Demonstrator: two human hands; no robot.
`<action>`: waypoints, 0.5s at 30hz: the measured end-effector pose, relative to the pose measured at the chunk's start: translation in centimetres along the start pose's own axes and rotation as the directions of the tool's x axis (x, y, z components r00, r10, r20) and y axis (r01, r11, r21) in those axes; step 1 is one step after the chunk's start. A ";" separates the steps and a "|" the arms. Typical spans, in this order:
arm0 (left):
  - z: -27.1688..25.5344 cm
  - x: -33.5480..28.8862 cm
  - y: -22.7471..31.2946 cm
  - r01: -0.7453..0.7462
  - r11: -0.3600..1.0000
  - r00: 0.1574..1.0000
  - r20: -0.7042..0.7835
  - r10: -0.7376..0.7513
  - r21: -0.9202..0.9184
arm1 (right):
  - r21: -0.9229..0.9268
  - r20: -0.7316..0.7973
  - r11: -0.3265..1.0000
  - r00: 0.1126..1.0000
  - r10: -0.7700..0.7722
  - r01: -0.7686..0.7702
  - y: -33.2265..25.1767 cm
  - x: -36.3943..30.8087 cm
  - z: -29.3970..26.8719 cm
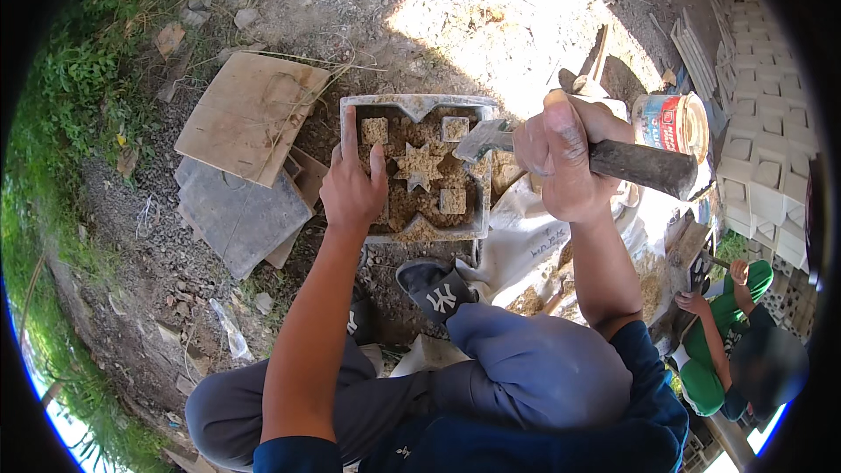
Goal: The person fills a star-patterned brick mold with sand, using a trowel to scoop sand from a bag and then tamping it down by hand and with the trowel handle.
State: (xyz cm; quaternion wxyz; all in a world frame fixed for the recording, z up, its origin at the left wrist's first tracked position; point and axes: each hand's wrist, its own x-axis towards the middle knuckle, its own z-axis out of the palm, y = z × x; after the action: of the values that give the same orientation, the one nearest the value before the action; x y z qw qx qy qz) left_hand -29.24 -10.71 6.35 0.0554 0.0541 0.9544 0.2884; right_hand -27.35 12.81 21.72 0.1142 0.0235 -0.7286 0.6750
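Note:
A grey rectangular mould (420, 236) lies on the ground in front of me, with notches in its near and far walls. Sandy mix surrounds a star-shaped core (417, 166) and several small square blocks inside it. My left hand (355, 186) straddles the mould's left wall, index finger stretched along the rim and thumb on the inner side. Above the right side of the mould, my right hand (569, 153) is closed round a hammer (644, 166), close to its metal head. Its dark handle sticks out to the right, and the head points toward the mould's interior.
Flat boards (254, 114) are piled left of the mould. A white sack (543, 241) with sandy material lies to the right, below a paint bucket (670, 127). Pale blocks (762, 140) are stacked at far right. Another person (731, 342) works at lower right.

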 end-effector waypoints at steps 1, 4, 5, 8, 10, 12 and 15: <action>0.1 -0.1 0.0 0.003 1.000 1.000 0.003 -0.003 -0.002 | 0.015 0.010 0.999 0.999 -0.041 0.041 0.2 -0.3 -0.4; -0.1 0.3 0.3 0.015 1.000 1.000 0.002 -0.015 0.025 | -0.006 -0.010 0.997 0.997 -0.072 0.072 1.3 -0.6 -0.1; -0.3 0.2 0.3 0.019 1.000 1.000 0.006 -0.019 0.017 | 0.031 -0.018 0.998 0.999 -0.049 0.049 1.1 -0.5 -0.2; -0.1 0.3 0.3 -0.006 1.000 1.000 -0.018 0.006 -0.015 | 0.044 -0.019 0.998 0.999 -0.043 0.044 0.4 -1.0 -0.2; 0.0 0.0 0.3 -0.039 0.998 0.998 -0.043 0.038 -0.038 | -0.200 0.109 0.962 0.980 -0.169 0.188 1.0 -1.5 0.1; -0.1 0.0 0.2 0.008 1.000 1.000 -0.004 -0.008 0.021 | -0.274 0.278 0.918 0.937 -0.210 0.287 0.4 -1.1 1.0; -0.5 -0.3 0.5 0.051 0.998 0.998 0.029 -0.051 0.021 | -0.251 0.259 0.932 0.946 -0.194 0.260 0.1 -0.5 1.9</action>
State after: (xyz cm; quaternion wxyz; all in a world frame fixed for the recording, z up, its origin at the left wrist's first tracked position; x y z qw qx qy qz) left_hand -29.00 -10.57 7.06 0.0761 0.0346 0.9575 0.2762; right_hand -27.10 10.90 21.42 0.1090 0.1696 -0.8178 0.5390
